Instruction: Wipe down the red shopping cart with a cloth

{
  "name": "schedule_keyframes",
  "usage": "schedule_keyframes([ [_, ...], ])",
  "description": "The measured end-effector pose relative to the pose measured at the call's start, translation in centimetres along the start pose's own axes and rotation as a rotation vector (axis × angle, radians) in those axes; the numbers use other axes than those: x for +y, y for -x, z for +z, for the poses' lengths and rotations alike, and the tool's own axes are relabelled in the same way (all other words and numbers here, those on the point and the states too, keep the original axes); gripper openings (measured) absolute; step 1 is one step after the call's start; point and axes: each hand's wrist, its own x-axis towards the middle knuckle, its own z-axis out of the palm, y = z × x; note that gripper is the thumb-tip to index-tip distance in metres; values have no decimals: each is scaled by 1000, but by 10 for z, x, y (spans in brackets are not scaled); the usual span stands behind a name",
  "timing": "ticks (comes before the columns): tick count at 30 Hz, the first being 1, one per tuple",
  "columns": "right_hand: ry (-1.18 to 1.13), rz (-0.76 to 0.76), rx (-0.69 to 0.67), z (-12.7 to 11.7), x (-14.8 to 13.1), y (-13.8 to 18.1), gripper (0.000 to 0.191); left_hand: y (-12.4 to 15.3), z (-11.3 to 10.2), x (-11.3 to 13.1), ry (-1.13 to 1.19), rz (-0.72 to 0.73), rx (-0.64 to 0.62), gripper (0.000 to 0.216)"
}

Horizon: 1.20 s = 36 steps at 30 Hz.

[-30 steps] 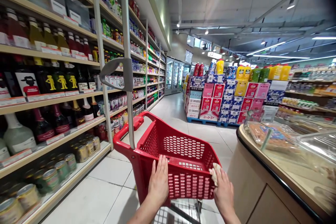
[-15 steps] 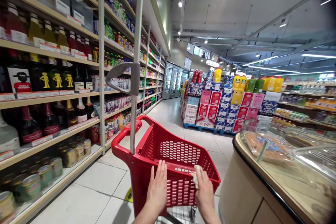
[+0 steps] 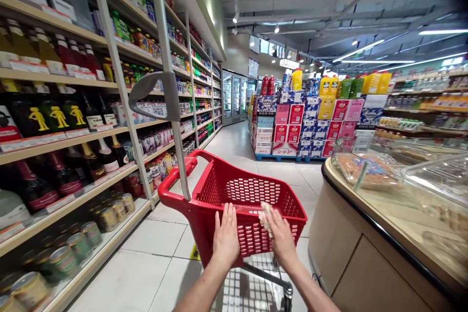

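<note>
A red plastic shopping cart (image 3: 252,171) with a perforated basket stands in front of me, its side facing me. My left hand (image 3: 225,235) lies flat with fingers stretched out against the near side, just below the rim. Under the fingers of my right hand (image 3: 281,236) is a crumpled off-white cloth (image 3: 265,216), pressed to the same side farther right. Most of the cloth is hidden by that hand. From the cart's left end rises a metal pole (image 3: 166,34) with a grey loop handle (image 3: 155,95). The visible inside of the basket shows only red plastic.
Tall shelves (image 3: 109,183) of bottles and cans run along the left. Stacked drink cartons (image 3: 288,129) stand ahead on blue pallets. A curved display counter (image 3: 351,239) with packaged food is close on the right. White floor tiles (image 3: 146,234) lie around the cart.
The camera view has shifted, bringing the cart and hands higher in the picture. My right hand has slid a little left along the cart's side with the cloth. My left hand stays against the side.
</note>
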Motion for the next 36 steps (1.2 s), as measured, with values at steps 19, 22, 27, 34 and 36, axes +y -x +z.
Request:
schedule_keyframes([
  [19,-105,-28,133,18,1,-3,62,-16,0,14,-110,-26,16,65],
  [22,-84,112,133,18,7,-12,68,-22,-3,21,-109,-3,-19,64],
  [27,-131,123,172,22,-3,-23,70,-32,-7,37,-82,-29,-64,64],
  [34,-133,203,110,17,-16,-31,72,-17,-30,-3,-47,28,-19,64],
  [36,-161,206,110,16,-29,-41,70,-13,-35,-10,-66,-20,-8,64],
])
